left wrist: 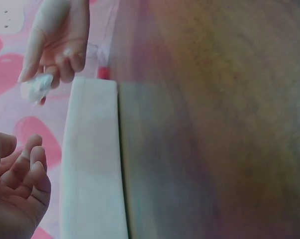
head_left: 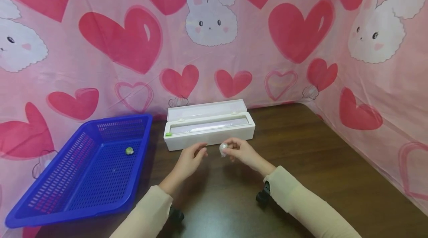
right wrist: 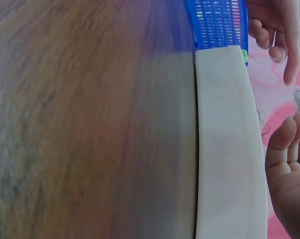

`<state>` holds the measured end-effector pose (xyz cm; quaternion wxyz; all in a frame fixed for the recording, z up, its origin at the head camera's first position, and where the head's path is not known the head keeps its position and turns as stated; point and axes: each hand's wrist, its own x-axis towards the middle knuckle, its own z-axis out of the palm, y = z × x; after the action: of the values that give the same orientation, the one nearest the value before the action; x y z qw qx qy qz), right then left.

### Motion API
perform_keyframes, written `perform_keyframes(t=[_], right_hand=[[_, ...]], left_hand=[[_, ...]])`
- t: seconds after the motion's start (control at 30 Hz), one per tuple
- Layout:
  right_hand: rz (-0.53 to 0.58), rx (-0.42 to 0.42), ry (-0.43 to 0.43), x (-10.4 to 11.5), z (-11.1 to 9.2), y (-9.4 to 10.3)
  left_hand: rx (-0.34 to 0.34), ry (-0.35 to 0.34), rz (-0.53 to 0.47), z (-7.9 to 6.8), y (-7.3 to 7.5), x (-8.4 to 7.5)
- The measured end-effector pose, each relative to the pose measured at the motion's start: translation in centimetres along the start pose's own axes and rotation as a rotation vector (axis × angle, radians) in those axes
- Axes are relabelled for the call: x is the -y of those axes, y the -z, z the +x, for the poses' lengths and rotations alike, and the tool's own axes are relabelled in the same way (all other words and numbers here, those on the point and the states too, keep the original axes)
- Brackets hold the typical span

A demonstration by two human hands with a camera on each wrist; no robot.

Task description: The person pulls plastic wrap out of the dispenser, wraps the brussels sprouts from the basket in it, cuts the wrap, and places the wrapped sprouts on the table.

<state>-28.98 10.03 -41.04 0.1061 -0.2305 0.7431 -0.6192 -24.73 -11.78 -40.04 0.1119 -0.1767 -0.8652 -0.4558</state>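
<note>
Thumb and fingertips of my right hand pinch a small round bundle wrapped in clear, shiny plastic film. What lies inside looks pale. In the left wrist view the bundle hangs at the fingertips. My left hand is held just to the left of it, fingers loosely bent, holding nothing. Both hands are in front of a long white cling film dispenser, its lid raised at the back. A green slider sits at the dispenser's left end.
A blue plastic basket with perforated walls stands on the left. In it lies a small green ball like a Brussels sprout. The dark wooden table extends to the right. Pink heart-and-rabbit cloth hangs behind and along the sides.
</note>
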Motion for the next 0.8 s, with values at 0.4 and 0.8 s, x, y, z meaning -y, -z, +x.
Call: perform_keyframes(t=[0.4, 0.8], right_hand=[[-0.027, -0.023, -0.015, 0.1, -0.2, 1.1], [-0.074, -0.07, -0.04, 0.1, -0.2, 2.9]], left_hand=[[-0.103, 0.008, 0.051, 1.4, 1.5, 0.2], [-0.254, -0.01, 0.098, 3.0, 3.3, 0.1]])
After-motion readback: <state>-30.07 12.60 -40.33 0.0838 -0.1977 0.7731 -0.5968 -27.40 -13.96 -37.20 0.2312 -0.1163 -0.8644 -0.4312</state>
